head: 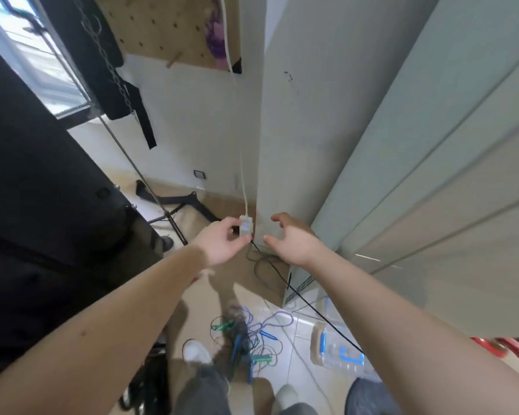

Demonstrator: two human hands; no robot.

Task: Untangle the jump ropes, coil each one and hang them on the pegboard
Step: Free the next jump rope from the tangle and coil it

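Centre frame: left hand (222, 245) pinches small white box (245, 226) hanging on white cord (242, 163). Just beside it, right hand (294, 245), fingers spread, empty. Tangled jump ropes (246, 333) on floor (300, 333), bottom centre.

Daylight coming in thru metal-framed glass window (57, 85), upper L; room reading bright, white painted wall (198, 124) evenly lit. Big black padded equipment (27, 205) going near-featureless dark. Soft shadows falling on beige tiled floor (222, 289). Wide-angle lens bowing pale grey door panels (432, 175) at R edge. Tangled blue, green & purple jump ropes (246, 333) smearing w/ blur low in frame; left hand (222, 244), small white plastic box (245, 226), right hand (294, 244) showing sharper.
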